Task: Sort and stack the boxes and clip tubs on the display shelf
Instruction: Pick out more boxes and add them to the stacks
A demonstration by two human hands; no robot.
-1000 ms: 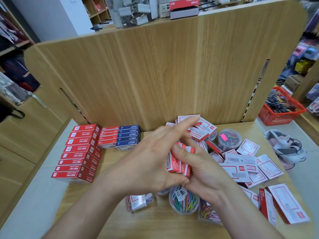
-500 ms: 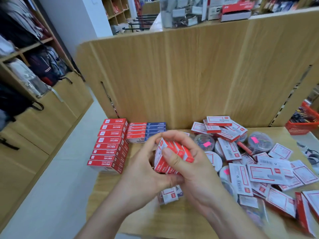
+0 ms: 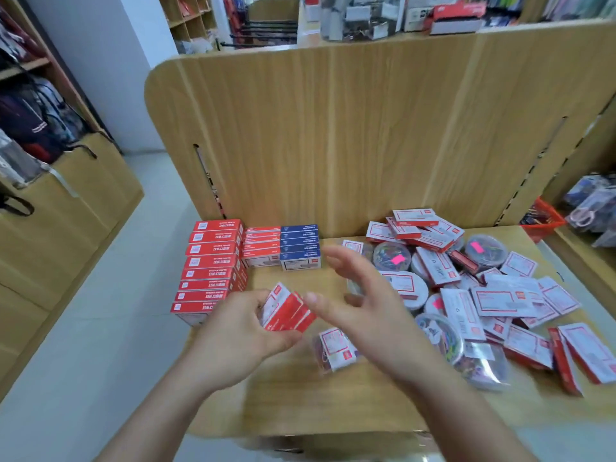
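Left hand (image 3: 240, 331) grips red box bundle (image 3: 286, 308), a few small cartons held on edge, thumb under, fingers curled behind. Right hand (image 3: 363, 305) is spread and holds nothing; its thumb is just beside the bundle, contact can't be told. The bundle sits over the shelf (image 3: 300, 395) just left of centre, toward 9 o'clock. The tall red stack (image 3: 210, 271) is at 9 to 10 o'clock on the shelf, with a short red stack (image 3: 261, 245) and a blue stack (image 3: 300, 245) at 11, against the back panel (image 3: 333, 145). The loose pile (image 3: 500, 295) of white-and-red boxes spreads from 1 to 4 o'clock, and a clip tub (image 3: 391, 258) with a pink sticker sits at 12 to 1. Judgement: the cartons are likely light and stiff with crushable corners, and their glossy faces may slide and fan apart. Best to squeeze across the flat outer faces and keep the edges flush. The tubs look smooth and round, so take them from above by the lid rim.
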